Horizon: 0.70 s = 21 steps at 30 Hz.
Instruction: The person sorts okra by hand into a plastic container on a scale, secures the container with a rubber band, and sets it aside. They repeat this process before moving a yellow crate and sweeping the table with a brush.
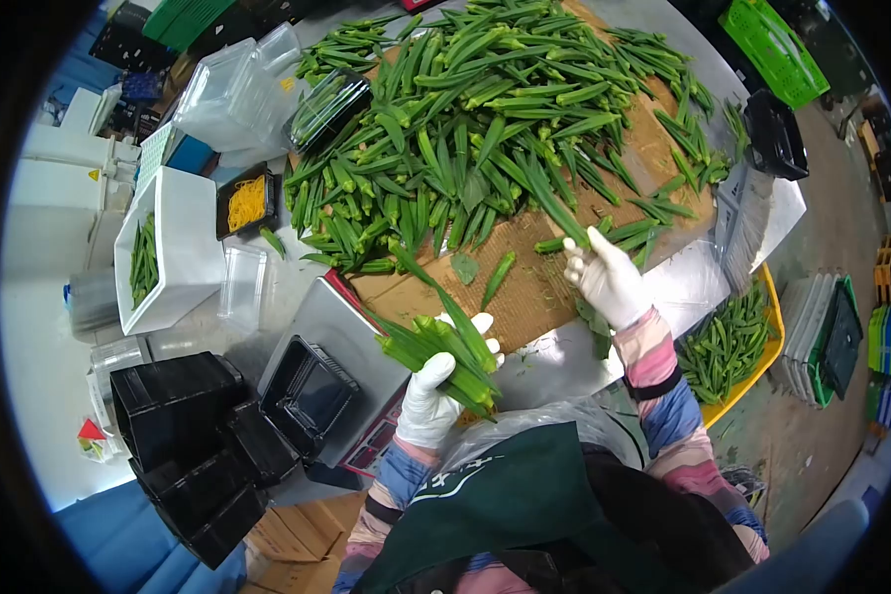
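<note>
Okra bundle (pixel 462 383) lies in the gloved left hand (pixel 427 408), whose grip closes round it with the thumb on one side and the fingers on the other. The pods look light and fairly stiff, but thin enough to bruise or snap if squeezed hard. Their long, ridged sides probably turn and slide against one another, so a broad, gentle hold round the middle suits them better than a tight pinch.

The gloved right hand (pixel 609 285) has its grip on one end of a long pod (pixel 552 201), which slants away towards the heap (pixel 445 119). A single pod should take a light fingertip hold near its thick end; held there, its far end may swing.

Near the left hand, one loose pod (pixel 499 279) lies on the cardboard (pixel 539 317) that bears the heap on the table (pixel 312 243). A black tray (pixel 309 398) sits beside the bundle, rubber bands (pixel 247 203) fill another tray farther off, and a yellow crate (pixel 774 346) beyond the right forearm holds more okra.
</note>
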### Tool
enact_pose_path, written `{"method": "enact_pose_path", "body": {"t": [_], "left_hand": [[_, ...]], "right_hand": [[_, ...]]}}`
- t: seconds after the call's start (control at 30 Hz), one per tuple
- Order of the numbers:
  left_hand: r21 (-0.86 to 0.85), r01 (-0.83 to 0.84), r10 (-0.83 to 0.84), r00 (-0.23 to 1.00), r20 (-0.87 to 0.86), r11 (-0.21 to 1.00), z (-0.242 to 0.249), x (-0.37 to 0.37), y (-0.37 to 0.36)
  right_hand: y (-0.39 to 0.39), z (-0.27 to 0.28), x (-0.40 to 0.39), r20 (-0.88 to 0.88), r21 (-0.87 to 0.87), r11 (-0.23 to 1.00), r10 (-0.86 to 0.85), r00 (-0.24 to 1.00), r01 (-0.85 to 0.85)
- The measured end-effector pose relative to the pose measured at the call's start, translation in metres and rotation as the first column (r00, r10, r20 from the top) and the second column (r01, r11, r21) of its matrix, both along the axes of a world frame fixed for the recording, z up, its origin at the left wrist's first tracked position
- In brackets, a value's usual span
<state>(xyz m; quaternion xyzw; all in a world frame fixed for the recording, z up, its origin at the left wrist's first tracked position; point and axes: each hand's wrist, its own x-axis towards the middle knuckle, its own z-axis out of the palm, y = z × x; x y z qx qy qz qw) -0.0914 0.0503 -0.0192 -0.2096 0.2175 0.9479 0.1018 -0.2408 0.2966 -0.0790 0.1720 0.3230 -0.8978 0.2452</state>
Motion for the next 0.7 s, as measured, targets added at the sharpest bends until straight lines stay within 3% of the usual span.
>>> {"method": "enact_pose_path", "body": {"t": [0.03, 0.07, 0.1, 0.13, 0.17, 0.2, 0.23, 0.3, 0.37, 0.5, 0.53, 0.63, 0.67, 0.7], "left_hand": [[-0.012, -0.007, 0.008, 1.000, 0.021, 1.000, 0.001, -0.001, 0.002], [-0.025, -0.014, 0.015, 0.999, 0.040, 1.000, 0.002, -0.003, 0.005], [-0.038, -0.020, 0.022, 0.998, 0.059, 0.999, 0.003, -0.004, 0.007], [-0.036, -0.027, 0.029, 0.998, 0.059, 0.999, 0.002, -0.004, 0.009], [-0.051, -0.039, 0.042, 0.997, 0.059, 0.998, 0.000, -0.005, 0.012], [-0.065, -0.051, 0.055, 0.997, 0.059, 0.997, -0.002, -0.005, 0.015], [-0.079, -0.063, 0.068, 0.996, 0.058, 0.995, -0.005, -0.006, 0.017], [-0.044, -0.081, 0.085, 0.991, 0.105, 0.996, -0.015, -0.001, 0.014], [0.019, -0.068, 0.064, 0.985, 0.163, 0.998, -0.021, 0.004, 0.006], [-0.080, -0.078, 0.086, 0.992, 0.097, 0.994, -0.013, 0.005, 0.004], [-0.164, -0.029, 0.037, 0.998, 0.046, 0.986, -0.015, 0.005, 0.002], [-0.175, -0.042, 0.056, 0.996, 0.075, 0.984, -0.017, 0.003, -0.001], [-0.127, -0.018, 0.026, 0.998, 0.062, 0.992, -0.013, 0.000, -0.001], [-0.123, 0.000, 0.005, 0.999, 0.045, 0.992, -0.012, 0.000, -0.002]], "right_hand": [[-0.003, 0.004, 0.010, 0.022, -0.028, 1.000, -0.006, 1.000, 0.006], [-0.010, 0.014, 0.022, -0.101, 0.074, 0.997, 0.025, 0.995, -0.017], [-0.020, 0.023, 0.037, -0.287, 0.295, 0.956, 0.103, 0.952, -0.015], [-0.029, 0.056, 0.048, -0.302, 0.572, 0.818, 0.289, 0.908, -0.070], [-0.040, 0.056, 0.061, -0.384, 0.763, 0.647, 0.459, 0.801, -0.005], [-0.051, 0.049, 0.077, -0.494, 0.777, 0.624, 0.521, 0.696, 0.084], [-0.057, 0.048, 0.084, -0.568, 0.816, 0.431, 0.717, 0.404, 0.384], [-0.064, 0.051, 0.095, -0.483, 0.863, 0.379, 0.814, 0.324, 0.335], [-0.066, 0.049, 0.093, -0.521, 0.837, 0.427, 0.813, 0.260, 0.342], [-0.068, 0.048, 0.085, -0.584, 0.799, 0.532, 0.798, 0.150, 0.280], [-0.068, 0.056, 0.082, -0.564, 0.817, 0.518, 0.809, 0.166, 0.252], [-0.060, 0.060, 0.057, -0.609, 0.740, 0.665, 0.727, 0.319, -0.101], [-0.055, 0.059, 0.042, -0.547, 0.750, 0.648, 0.722, 0.424, -0.136], [-0.051, 0.054, 0.026, -0.482, 0.735, 0.669, 0.625, 0.614, -0.105]]}}
